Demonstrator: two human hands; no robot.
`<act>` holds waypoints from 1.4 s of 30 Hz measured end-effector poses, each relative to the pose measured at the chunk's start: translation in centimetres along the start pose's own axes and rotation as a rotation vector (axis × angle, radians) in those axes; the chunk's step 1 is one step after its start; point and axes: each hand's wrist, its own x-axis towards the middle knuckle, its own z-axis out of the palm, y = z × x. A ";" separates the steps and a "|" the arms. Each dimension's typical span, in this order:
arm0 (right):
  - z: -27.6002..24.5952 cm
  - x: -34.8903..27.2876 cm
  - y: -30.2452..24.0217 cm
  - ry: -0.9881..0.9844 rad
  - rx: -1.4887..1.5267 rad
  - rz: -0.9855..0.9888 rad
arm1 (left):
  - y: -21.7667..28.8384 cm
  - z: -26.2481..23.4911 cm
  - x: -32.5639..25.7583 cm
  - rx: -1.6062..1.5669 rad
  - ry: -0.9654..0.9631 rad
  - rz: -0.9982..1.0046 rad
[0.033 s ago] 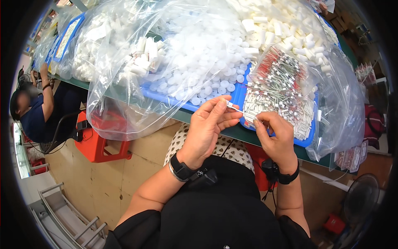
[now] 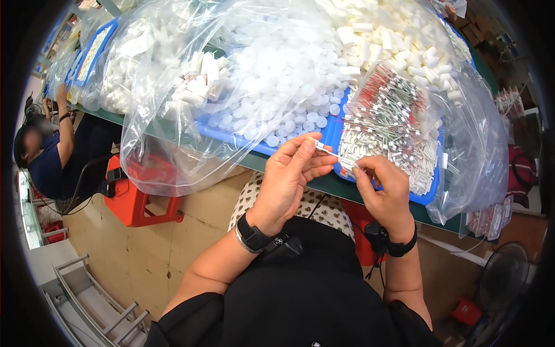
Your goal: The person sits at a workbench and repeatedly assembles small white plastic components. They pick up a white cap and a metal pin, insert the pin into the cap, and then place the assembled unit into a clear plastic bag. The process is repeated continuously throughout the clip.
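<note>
My left hand pinches a thin pin with a white end between thumb and fingertips, just in front of the blue trays. The pin points right, toward my right hand. My right thumb and forefinger are closed together by the pin's tip, at the near edge of the right-hand blue tray; whatever they hold is too small to make out. That tray holds many small white tubes. On top of them sits a clear box of metal pins with white ends, some with red parts.
Translucent round caps fill a blue tray under clear plastic. White cylinders are heaped behind, others at left. Clear bags drape over the table's edge. A red stool and another person are at left, a fan at lower right.
</note>
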 end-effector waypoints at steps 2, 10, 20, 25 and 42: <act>0.0 0.1 -0.2 0.002 -0.006 -0.020 | -0.1 -0.1 0.0 0.004 0.008 0.000; 1.2 -0.1 -0.4 -0.019 0.173 0.090 | -1.0 0.5 -0.4 0.120 -0.092 0.013; 1.3 0.9 -2.2 -0.253 0.498 0.438 | -0.4 -0.3 -0.5 0.176 -0.112 0.017; 0.1 3.7 -1.5 -0.073 0.018 0.088 | 0.4 -0.8 -0.4 0.110 -0.002 0.074; 3.2 15.4 3.8 -0.130 -1.138 -0.288 | 0.5 -1.1 0.1 0.098 -0.003 0.022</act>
